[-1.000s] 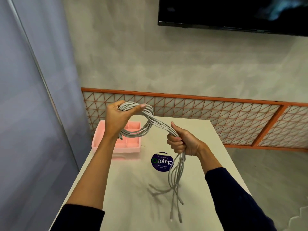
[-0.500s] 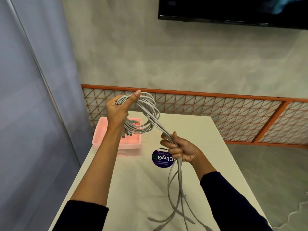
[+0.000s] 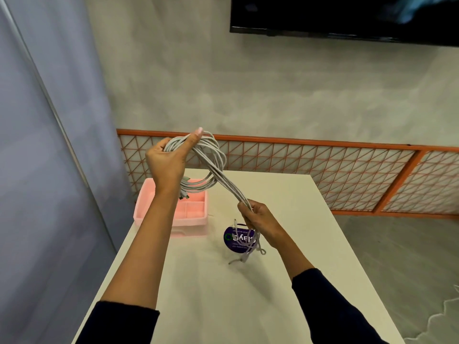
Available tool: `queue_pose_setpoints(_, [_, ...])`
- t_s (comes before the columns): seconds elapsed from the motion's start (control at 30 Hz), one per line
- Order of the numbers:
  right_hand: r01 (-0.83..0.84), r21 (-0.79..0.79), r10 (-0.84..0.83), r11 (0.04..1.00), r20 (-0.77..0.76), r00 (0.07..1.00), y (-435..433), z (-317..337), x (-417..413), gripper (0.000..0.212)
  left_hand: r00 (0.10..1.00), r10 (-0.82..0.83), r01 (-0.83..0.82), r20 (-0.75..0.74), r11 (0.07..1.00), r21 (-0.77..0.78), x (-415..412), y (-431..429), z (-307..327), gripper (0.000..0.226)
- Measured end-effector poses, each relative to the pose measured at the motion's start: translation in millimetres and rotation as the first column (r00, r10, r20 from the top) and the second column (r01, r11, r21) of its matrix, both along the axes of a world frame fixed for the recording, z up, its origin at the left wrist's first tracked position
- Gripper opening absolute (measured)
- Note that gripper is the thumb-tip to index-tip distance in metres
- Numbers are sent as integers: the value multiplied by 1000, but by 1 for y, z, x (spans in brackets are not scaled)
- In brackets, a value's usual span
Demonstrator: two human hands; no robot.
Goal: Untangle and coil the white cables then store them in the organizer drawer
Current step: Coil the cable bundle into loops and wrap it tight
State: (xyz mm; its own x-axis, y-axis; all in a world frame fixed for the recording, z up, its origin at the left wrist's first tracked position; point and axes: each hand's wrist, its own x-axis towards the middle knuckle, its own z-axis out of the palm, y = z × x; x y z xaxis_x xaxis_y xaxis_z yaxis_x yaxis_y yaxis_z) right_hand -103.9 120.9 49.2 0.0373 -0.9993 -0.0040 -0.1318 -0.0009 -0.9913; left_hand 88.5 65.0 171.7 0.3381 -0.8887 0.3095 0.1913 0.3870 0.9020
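White cables [image 3: 224,181] are bunched as one bundle strung between your two hands, above the bench [image 3: 203,294]. Nearest to you, both forearms reach out of dark sleeves [image 3: 330,306]. Your right hand [image 3: 258,218] is closed around the lower stretch of the bundle, fingers wrapped on it; the loose tails hang just below that hand and their ends touch the bench over a round purple sticker [image 3: 238,239]. From the right hand the strands run up and away to your left hand [image 3: 169,160], which is raised higher and farther out. That hand is clamped on the top of a coil of several loops, thumb pressed over the strands. The coil hangs below and to the right of the left hand, with a couple of plug ends dangling by the wrist. Under the left hand sits the pink organizer drawer [image 3: 191,214], compartments open upward, at the bench's far left corner; no cable is in the compartments you can see. Beyond both hands: orange lattice railing [image 3: 323,170], then grey wall and a dark screen [image 3: 347,16] high up.
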Motion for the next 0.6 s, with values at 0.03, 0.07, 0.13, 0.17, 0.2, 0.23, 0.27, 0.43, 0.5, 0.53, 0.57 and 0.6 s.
queue_pose_setpoints(0.03, [-14,10,14,1000,28,1000,0,-2,-1,38,1000,8,-7,-12,1000,8,1,-2,2,36])
queue_pose_setpoints(0.07, [-40,34,37,999,79,996,1,-2,-2,40,1000,9,-8,-11,1000,9,2,-4,4,38])
queue_pose_setpoints(0.13, [-133,125,104,983,219,970,0,-1,-9,46,1000,4,-4,3,1000,0,1,-4,5,36])
queue_pose_setpoints(0.17, [-185,176,133,967,273,953,-2,-1,-12,47,1000,2,-2,5,1000,-1,0,-3,6,33])
queue_pose_setpoints(0.2, [-238,216,161,947,322,933,-3,0,-16,47,1000,1,-1,3,1000,0,-1,-1,6,31])
queue_pose_setpoints(0.23, [-296,236,192,926,382,904,-5,-1,-20,47,1000,-2,2,-6,1000,0,-2,0,6,29])
queue_pose_setpoints(0.27, [-361,236,226,902,454,862,-6,-3,-25,46,1000,-3,3,-18,1000,5,-3,2,6,27])
queue_pose_setpoints(0.43, [-500,163,312,851,609,729,-4,-12,-39,29,999,-6,7,-43,1000,23,-6,3,8,27])
queue_pose_setpoints(0.5, [-437,169,278,883,561,780,-4,-15,-40,23,999,-11,12,-49,1000,17,-6,2,9,29])
queue_pose_setpoints(0.53, [-387,190,244,902,514,822,-4,-16,-40,23,999,-12,13,-50,1000,12,-6,2,9,30])
queue_pose_setpoints(0.57, [-330,212,207,920,450,868,-2,-17,-41,22,999,-10,10,-53,1000,9,-6,2,9,30])
queue_pose_setpoints(0.6, [-274,225,179,935,367,913,0,-18,-41,21,998,-2,2,-64,1000,8,-5,2,9,31])
